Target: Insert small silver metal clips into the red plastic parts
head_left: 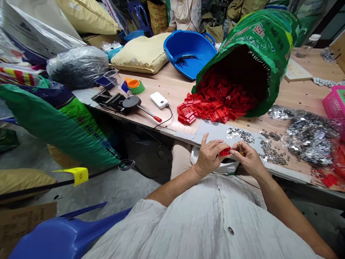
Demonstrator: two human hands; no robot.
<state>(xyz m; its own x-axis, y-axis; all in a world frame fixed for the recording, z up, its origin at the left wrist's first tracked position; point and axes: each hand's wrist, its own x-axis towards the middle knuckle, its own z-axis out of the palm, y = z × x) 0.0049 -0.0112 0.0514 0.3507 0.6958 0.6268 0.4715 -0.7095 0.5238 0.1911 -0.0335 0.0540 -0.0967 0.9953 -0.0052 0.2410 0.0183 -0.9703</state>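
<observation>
My left hand (211, 155) is closed around a small red plastic part (224, 151) above my lap, just off the table's front edge. Its index finger sticks up. Close beside it, my right hand (247, 157) has thumb and fingers pinched together at the right end of the red part; whatever small piece lies between them is too small to name. Small shiny metal pieces (240, 135) are spread on a grey sheet (208, 130) just beyond my hands. More loose metal pieces (273, 151) lie to the right. A heap of red plastic parts (212, 104) spills from a green woven sack (280, 46).
A blue basin (172, 46) holds thin black pieces. To the left are a white power bank (159, 100) with a cable and a black lever tool (118, 102). Bags of metal pieces (309, 136) and a pink basket (335, 104) stand right. Another person (185, 14) sits across the table.
</observation>
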